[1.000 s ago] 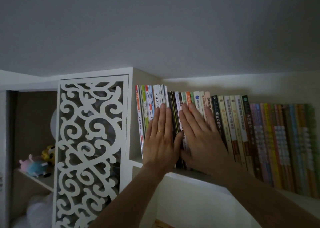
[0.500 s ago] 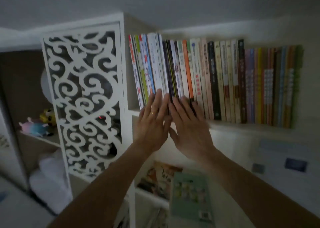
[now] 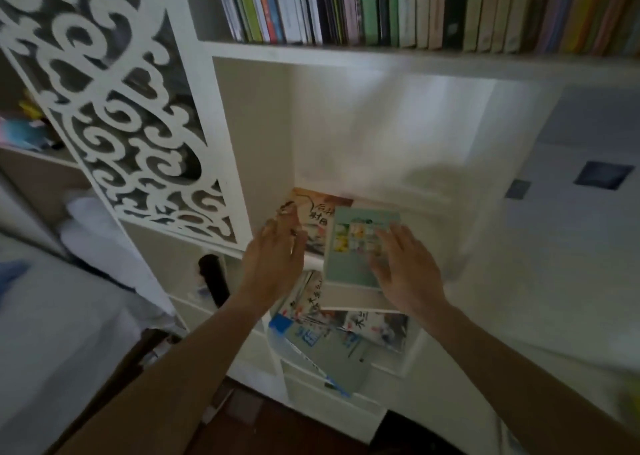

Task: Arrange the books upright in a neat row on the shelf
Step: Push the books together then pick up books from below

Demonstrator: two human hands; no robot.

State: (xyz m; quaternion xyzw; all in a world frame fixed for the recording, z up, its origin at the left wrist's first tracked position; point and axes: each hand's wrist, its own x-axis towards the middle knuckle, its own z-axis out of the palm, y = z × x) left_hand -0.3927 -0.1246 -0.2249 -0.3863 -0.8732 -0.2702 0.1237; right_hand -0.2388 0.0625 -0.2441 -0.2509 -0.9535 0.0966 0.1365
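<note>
- Both hands have left the upright row of books (image 3: pixel 381 8), which now stands well above them on the upper shelf (image 3: pixel 346 56); that row looks finished.
- The left hand (image 3: pixel 273 264) and right hand (image 3: pixel 403 271) now reach into the compartment below, fingers spread and loose, grasping nothing yet.
- A green book (image 3: pixel 349 254) lies flat between the hands, partly under the right fingertips; an illustrated book (image 3: pixel 311 219) lies just beyond the left hand. These look next to be stood up.
- More books (image 3: pixel 332 337) sprawl below the wrists.
- Motion blur smears the hands, so actual contact is unclear; the row's tops are cut off.
</note>
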